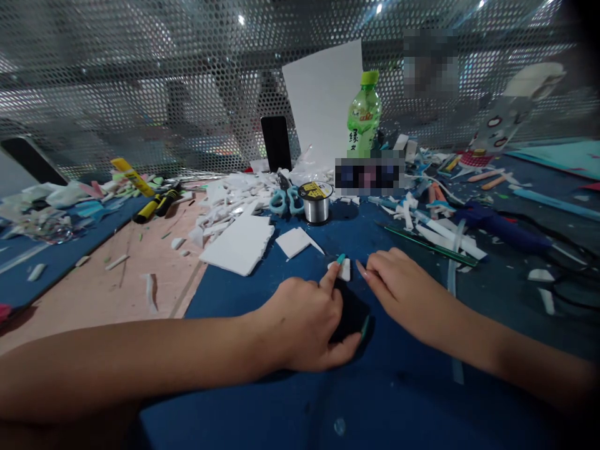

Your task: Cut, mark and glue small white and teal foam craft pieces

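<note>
A small white foam piece (345, 270) lies on the blue mat, pinned under the index fingertip of my left hand (302, 319). The other fingers of that hand are curled, and its thumb sticks out along the mat. Just right of the piece is my right hand (398, 284), its fingers closed together; what they hold, if anything, is too small to make out. Beyond my hands lie a square white foam offcut (293, 242) with a thin sliver at its side and a larger white foam sheet (239, 245) with a ragged edge.
A wire spool (317, 209) stands beside blue-handled scissors (285, 201). White scraps (229, 200) heap behind them. Further back are a phone (276, 144), a green bottle (364, 119) and a white board (323, 100). A blue glue gun (501, 228) with a black cord lies right.
</note>
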Demonstrator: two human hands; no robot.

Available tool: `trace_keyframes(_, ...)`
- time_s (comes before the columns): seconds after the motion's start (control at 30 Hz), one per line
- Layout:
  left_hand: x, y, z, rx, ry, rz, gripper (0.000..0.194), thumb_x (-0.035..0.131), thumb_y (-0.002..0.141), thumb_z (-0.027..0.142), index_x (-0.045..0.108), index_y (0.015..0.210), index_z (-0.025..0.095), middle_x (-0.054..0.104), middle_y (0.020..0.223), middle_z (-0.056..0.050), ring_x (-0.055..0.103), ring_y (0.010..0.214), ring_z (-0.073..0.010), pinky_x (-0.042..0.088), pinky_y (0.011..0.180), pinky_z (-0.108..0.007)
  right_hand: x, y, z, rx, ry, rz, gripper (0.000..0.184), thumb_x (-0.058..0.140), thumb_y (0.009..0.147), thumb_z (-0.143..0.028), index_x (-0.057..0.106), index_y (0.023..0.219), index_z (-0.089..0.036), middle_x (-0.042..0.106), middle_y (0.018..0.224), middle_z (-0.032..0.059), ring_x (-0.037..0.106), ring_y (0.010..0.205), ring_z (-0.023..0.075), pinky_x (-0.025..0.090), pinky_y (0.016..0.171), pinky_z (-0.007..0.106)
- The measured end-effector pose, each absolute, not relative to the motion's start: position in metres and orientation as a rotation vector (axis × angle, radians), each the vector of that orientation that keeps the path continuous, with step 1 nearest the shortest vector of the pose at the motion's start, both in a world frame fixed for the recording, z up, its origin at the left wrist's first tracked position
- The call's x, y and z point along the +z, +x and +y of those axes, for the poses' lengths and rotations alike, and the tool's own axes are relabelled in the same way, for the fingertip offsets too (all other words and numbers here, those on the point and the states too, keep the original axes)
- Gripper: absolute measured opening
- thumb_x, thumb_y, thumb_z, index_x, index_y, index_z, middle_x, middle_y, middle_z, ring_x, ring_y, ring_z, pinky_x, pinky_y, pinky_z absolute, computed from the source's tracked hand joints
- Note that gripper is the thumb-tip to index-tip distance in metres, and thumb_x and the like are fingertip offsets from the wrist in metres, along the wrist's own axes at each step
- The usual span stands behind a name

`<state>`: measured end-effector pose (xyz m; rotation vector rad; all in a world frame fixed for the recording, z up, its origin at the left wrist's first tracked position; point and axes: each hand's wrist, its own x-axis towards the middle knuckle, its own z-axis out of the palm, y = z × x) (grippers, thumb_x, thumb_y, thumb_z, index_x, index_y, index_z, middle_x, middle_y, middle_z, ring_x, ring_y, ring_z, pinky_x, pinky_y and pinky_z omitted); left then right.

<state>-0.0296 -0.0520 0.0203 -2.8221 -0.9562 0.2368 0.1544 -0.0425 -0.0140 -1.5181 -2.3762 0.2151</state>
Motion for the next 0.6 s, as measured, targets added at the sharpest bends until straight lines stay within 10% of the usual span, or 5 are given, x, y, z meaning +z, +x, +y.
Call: trace_keyframes(0.6,0.0218,-0.0286,-0.0530,0.273,-2.839,-0.977,0.056,0.033,0.083,0.051,0.063,0.088,0.005,0.043,0.130,-0.028,0.066,0.057,-0.0271,0.050,0.043,-0.037,-0.0085,0.1537,-0.0438,0.240,-1.464,-2.373,0.030,0.027,0.094,-0.026,0.039,0.066,-0.021,0.053,0.072,0.0054,0.046,0.071,0.0190,0.036,0.063,0.033)
